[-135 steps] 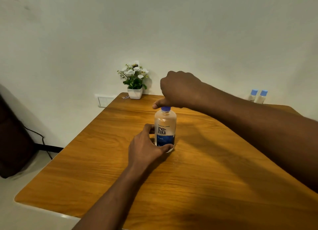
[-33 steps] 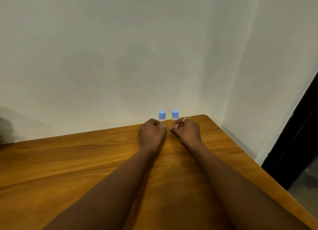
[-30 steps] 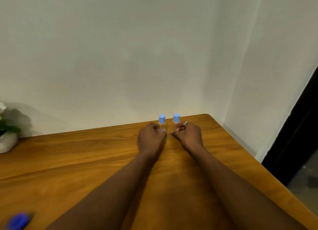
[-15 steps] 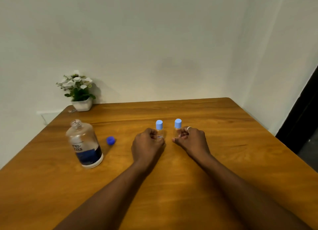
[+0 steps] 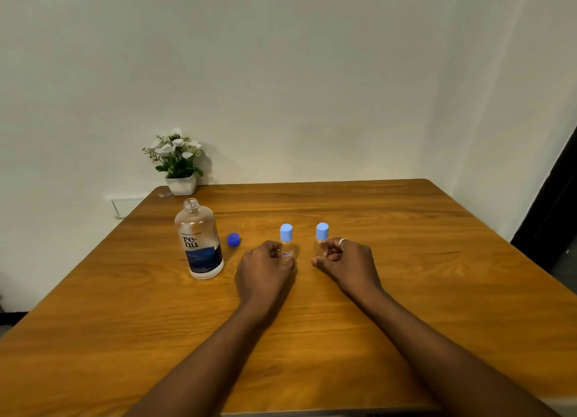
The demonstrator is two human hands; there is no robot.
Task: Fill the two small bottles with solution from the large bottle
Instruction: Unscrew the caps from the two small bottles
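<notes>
Small bottles (image 5: 286, 240) nearer large bottle (image 5: 199, 241)

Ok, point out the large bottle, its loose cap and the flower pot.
large bottle (image 5: 199, 248), head view, on its label.
loose cap (image 5: 233, 239), head view, on its top.
flower pot (image 5: 181, 185), head view, white front wall.

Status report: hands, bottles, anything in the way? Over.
Left hand grip on left small clear bottle, light-blue cap on; right hand grip on right small clear bottle, capped too. Large clear blue-labelled bottle open; its dark-blue cap lies beside it.
</notes>
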